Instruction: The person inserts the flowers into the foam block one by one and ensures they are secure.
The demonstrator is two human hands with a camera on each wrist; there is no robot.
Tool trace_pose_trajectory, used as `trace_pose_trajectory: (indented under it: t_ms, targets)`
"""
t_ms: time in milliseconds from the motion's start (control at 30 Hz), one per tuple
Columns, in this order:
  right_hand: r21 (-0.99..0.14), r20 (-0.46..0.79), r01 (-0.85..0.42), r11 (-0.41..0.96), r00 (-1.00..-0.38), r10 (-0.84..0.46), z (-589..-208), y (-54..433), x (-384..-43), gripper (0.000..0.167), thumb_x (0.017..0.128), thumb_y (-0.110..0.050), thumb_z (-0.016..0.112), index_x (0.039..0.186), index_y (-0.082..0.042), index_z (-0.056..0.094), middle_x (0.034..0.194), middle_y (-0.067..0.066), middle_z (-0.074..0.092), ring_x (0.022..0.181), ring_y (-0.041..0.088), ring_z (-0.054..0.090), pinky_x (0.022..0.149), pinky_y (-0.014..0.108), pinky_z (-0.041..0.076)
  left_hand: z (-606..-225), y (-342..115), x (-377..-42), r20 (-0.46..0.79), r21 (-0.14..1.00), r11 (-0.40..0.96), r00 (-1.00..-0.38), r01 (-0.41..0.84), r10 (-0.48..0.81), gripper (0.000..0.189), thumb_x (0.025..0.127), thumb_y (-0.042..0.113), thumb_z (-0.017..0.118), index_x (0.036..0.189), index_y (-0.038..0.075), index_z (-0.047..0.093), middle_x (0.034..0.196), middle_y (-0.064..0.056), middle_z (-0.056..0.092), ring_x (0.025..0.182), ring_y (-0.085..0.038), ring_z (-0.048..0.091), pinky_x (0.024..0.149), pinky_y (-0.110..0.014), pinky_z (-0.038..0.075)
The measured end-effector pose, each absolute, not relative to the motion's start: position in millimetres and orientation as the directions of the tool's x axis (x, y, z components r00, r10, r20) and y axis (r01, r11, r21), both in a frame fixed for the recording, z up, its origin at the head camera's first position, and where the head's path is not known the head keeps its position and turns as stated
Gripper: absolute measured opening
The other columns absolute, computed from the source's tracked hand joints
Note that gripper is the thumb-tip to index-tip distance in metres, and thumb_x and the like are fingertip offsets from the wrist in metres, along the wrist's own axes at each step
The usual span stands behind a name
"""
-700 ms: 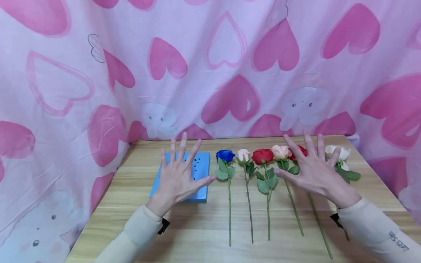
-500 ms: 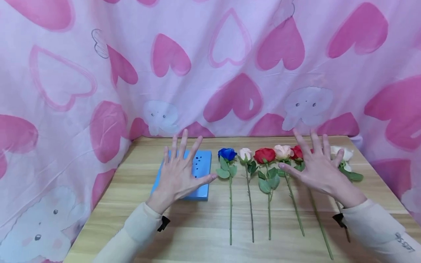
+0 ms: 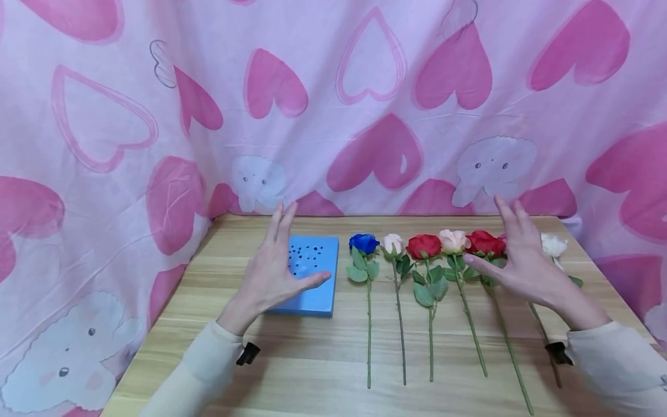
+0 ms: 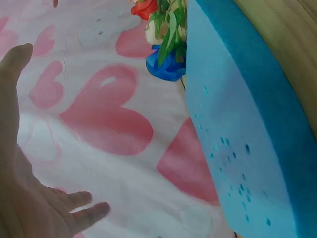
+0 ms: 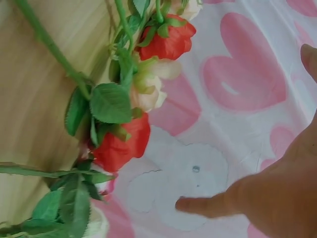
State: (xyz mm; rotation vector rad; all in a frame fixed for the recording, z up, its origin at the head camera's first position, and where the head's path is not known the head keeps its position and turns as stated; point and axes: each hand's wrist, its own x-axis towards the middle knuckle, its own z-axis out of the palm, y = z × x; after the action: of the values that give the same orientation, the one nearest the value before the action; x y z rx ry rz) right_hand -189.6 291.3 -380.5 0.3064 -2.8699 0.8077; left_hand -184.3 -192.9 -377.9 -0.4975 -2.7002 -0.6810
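Left hand (image 3: 271, 272) held above the near-left part of the foam block (image 3: 307, 278), fingers straight and together, thumb out toward the block's middle. Grasping nothing. Right hand (image 3: 521, 263) likewise flat and released, above the right end of the row of roses, thumb pointing left toward the right red rose (image 3: 484, 243).

Change over the last second: both hands were spread palm-down with fingers splayed wide; now the fingers have drawn together and each hand has tipped onto its edge, palms turning inward toward each other. The left has slid a little off the block, so more of the block's punctured top shows. Nothing on the table (image 3: 312, 359) has moved.

My reading: the open-hands pose is ending and neither hand has gone for a thing yet; the block and the roses lie untouched.

Layout: block flat at the left of the table, small holes in its far half. To its right, well apart from it, a row of stems lying parallel, heads away from the person: blue rose (image 3: 363, 243), pale bud (image 3: 392, 243), red rose (image 3: 424, 246), peach rose (image 3: 452, 240), right red rose, then a white rose (image 3: 553, 245) partly behind the right hand. Heart-print cloth (image 3: 333, 104) hangs behind.
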Motion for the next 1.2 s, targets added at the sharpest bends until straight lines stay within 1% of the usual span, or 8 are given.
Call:
trace_pose_trajectory:
  t_ms: [167, 300, 433, 533, 800, 933, 1033, 1200]
  targets:
    - [-0.591, 0.202, -0.261, 0.764, -0.964, -0.173, -385, 301, -188, 0.136, 0.094, -0.040, 0.091, 0.178, -0.035, -0.016, 0.185, 0.021, -0.015, 0.166, 0.061, -0.004, 0.110, 0.097, 0.015, -378, -206, -184, 0.400, 0.478, 0.769, -0.885, 0.424, 0.239, 0.145, 0.077, 0.072, 0.093, 0.180, 0.034, -0.001, 0.188, 0.005, 0.004, 0.172, -0.034, 0.021, 0.122, -0.076, 0.040]
    - [-0.661, 0.205, -0.265, 0.703, -0.964, -0.170, -385, 309, -187, 0.141, 0.094, -0.028, 0.094, 0.174, -0.044, -0.021, 0.185, 0.024, -0.009, 0.162, 0.068, 0.008, 0.114, 0.089, 0.024, -377, -216, -182, 0.381, 0.519, 0.744, -0.893, 0.421, 0.239, 0.144, 0.075, 0.070, 0.095, 0.180, 0.037, 0.002, 0.188, 0.007, 0.009, 0.172, -0.030, 0.020, 0.124, -0.077, 0.036]
    - [-0.719, 0.212, -0.266, 0.642, -0.964, -0.163, -385, 318, -185, 0.141, 0.095, -0.017, 0.092, 0.172, -0.049, -0.021, 0.185, 0.022, -0.011, 0.164, 0.065, 0.008, 0.127, 0.034, 0.037, -380, -226, -182, 0.358, 0.538, 0.739, -0.904, 0.405, 0.234, 0.144, 0.074, 0.070, 0.097, 0.179, 0.042, 0.002, 0.187, 0.008, 0.012, 0.171, -0.030, 0.023, 0.122, -0.079, 0.036]
    - [-0.741, 0.227, -0.282, 0.609, -0.959, -0.168, -386, 325, -185, 0.143, 0.092, -0.010, 0.093, 0.173, -0.048, -0.019, 0.185, 0.021, -0.010, 0.165, 0.062, 0.008, 0.108, -0.001, 0.029, -384, -234, -180, 0.344, 0.538, 0.747, -0.911, 0.391, 0.230, 0.143, 0.074, 0.068, 0.097, 0.178, 0.043, 0.003, 0.187, 0.007, 0.015, 0.170, -0.033, 0.026, 0.121, -0.081, 0.036]
    - [-0.796, 0.160, -0.208, 0.568, -0.978, -0.133, -387, 346, -180, 0.144, 0.093, -0.004, 0.091, 0.171, -0.052, -0.020, 0.185, 0.023, -0.013, 0.161, 0.064, 0.019, 0.092, -0.003, 0.043, -401, -254, -173, 0.283, 0.511, 0.787, -0.932, 0.347, 0.227, 0.141, 0.076, 0.071, 0.094, 0.180, 0.034, 0.007, 0.187, -0.001, 0.018, 0.170, -0.037, 0.024, 0.122, -0.082, 0.033]
    - [-0.810, 0.170, -0.222, 0.542, -0.975, -0.144, -392, 359, -179, 0.141, 0.094, 0.004, 0.087, 0.173, -0.050, -0.017, 0.187, 0.017, -0.010, 0.166, 0.028, 0.034, 0.089, 0.000, 0.049, -406, -262, -174, 0.257, 0.489, 0.809, -0.940, 0.326, 0.224, 0.140, 0.077, 0.071, 0.093, 0.181, 0.031, 0.008, 0.187, -0.004, 0.017, 0.171, -0.037, 0.022, 0.123, -0.081, 0.033]
    - [-0.817, 0.191, -0.249, 0.520, -0.968, -0.165, -396, 371, -178, 0.137, 0.094, 0.010, 0.083, 0.176, -0.046, -0.012, 0.188, 0.010, -0.001, 0.150, -0.007, 0.042, 0.092, 0.002, 0.051, -411, -267, -175, 0.240, 0.462, 0.830, -0.945, 0.313, 0.223, 0.141, 0.077, 0.071, 0.093, 0.181, 0.029, 0.007, 0.188, -0.007, 0.016, 0.171, -0.038, 0.021, 0.124, -0.079, 0.033]
    - [-0.871, 0.191, -0.268, 0.413, -0.957, -0.218, -409, 391, -173, 0.123, 0.096, 0.020, 0.074, 0.180, -0.035, 0.004, 0.184, 0.000, 0.020, 0.132, -0.023, 0.050, 0.093, 0.008, 0.056, -424, -276, -169, 0.188, 0.438, 0.855, -0.958, 0.277, 0.215, 0.141, 0.079, 0.070, 0.092, 0.181, 0.026, 0.005, 0.187, -0.012, 0.015, 0.171, -0.043, 0.020, 0.125, -0.078, 0.031]
